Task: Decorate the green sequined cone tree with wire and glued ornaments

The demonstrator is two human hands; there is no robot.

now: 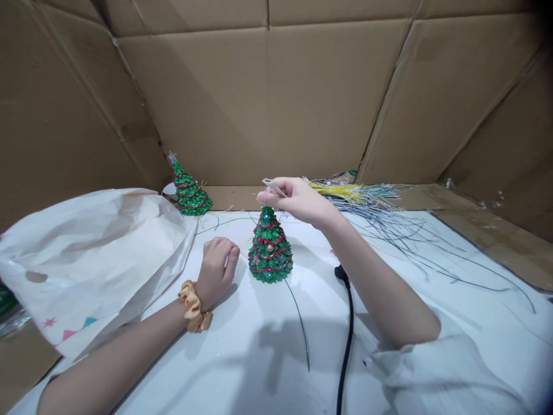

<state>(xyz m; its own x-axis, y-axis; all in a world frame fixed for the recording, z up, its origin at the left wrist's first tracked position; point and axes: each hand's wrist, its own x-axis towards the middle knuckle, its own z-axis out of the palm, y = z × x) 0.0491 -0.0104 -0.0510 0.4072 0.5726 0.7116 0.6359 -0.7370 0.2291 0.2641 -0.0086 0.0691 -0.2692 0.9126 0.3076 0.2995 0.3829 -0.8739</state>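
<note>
A small green Christmas tree [270, 252] with red garlands and beads stands on the white table [259, 357]. My right hand [298, 202] hovers just over the tree's tip, fingers pinched on a small pale piece [273, 185] that I cannot name. My left hand [218, 271] rests on the table to the tree's left, fingers curled in a loose fist with nothing visible inside; a gold scrunchie [194, 305] sits on that wrist. A second green tree [189, 190] with a silver star stands at the back left.
A white paper bag [90, 259] lies at the left. A bundle of yellow, blue and grey wires [380, 213] spreads across the back right. A black cable [348, 334] runs under my right forearm. Cardboard walls [276, 92] enclose the table.
</note>
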